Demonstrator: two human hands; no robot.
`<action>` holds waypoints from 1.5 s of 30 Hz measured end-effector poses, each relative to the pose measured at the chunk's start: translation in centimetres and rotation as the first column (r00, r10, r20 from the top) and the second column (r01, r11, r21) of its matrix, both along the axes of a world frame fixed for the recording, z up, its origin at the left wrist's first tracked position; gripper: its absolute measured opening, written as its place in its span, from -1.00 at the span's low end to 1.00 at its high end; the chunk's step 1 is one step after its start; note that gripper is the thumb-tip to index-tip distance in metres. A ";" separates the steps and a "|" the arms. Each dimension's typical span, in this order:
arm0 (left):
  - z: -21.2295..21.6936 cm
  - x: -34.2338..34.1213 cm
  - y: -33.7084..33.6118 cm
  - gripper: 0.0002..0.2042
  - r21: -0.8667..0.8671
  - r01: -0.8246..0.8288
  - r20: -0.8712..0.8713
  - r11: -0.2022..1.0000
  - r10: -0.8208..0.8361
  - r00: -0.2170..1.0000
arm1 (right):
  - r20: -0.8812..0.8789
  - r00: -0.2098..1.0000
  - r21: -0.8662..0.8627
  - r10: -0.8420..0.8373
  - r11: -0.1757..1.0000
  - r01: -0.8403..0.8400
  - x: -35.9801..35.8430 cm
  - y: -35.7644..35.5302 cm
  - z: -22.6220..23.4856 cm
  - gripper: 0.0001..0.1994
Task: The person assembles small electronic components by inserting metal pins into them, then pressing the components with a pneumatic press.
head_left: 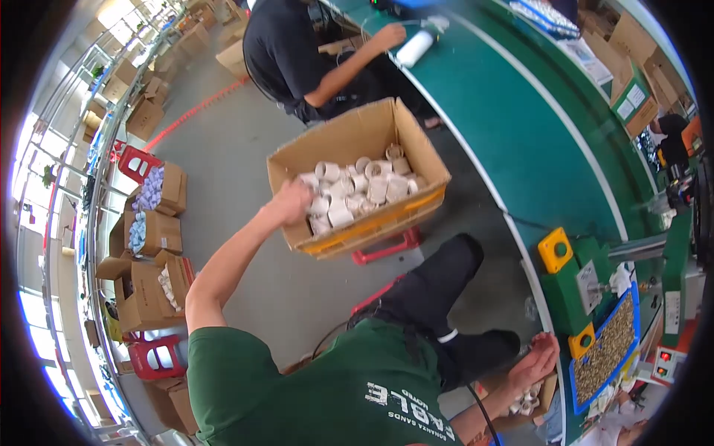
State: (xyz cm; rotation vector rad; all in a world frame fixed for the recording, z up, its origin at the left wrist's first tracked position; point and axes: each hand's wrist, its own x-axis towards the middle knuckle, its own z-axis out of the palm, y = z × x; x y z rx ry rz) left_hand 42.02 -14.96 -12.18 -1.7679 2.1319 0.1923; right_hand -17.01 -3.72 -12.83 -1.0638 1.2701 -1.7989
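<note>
My left hand (293,202) reaches over the left rim of an open cardboard carton (316,149). Its fingers are blurred among short, off-white hollow cylinders (342,213) heaped inside, so whether they grip one is not visible. Beside the near edge of the green workbench (543,312), my right hand (537,360) is turned palm up, its fingers loosely bent and apart, with nothing seen in it. Close to that hand, a green bench machine (567,293) carries two yellow button boxes (555,250). A blue tray (573,386) of small brass-coloured parts lies next to the machine.
The carton rests above a red stool (387,249). Another person (286,59) in dark clothes sits beyond it, one arm over the green bench. A carton of white pieces (547,398) is below my right forearm. Cartons (152,297) and red stools (160,357) line the left.
</note>
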 end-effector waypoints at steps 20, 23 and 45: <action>7.5 -4.1 -5.6 -0.47 -0.108 0.014 -0.508 0.994 -0.067 0.858 | -0.505 0.717 -0.151 -0.480 0.867 0.474 -8.3 1.7 1.8 -0.84; 11.5 -11.0 -7.5 -0.48 0.064 -0.056 -0.880 0.996 0.083 0.467 | -0.553 0.683 -0.166 -0.477 0.867 0.471 -10.6 1.7 2.0 -0.86; 10.7 -49.9 -12.4 -0.60 0.405 0.569 -0.755 0.716 0.612 -0.233 | -0.399 0.440 -0.292 -0.805 0.566 0.771 -11.5 -3.2 2.9 -0.91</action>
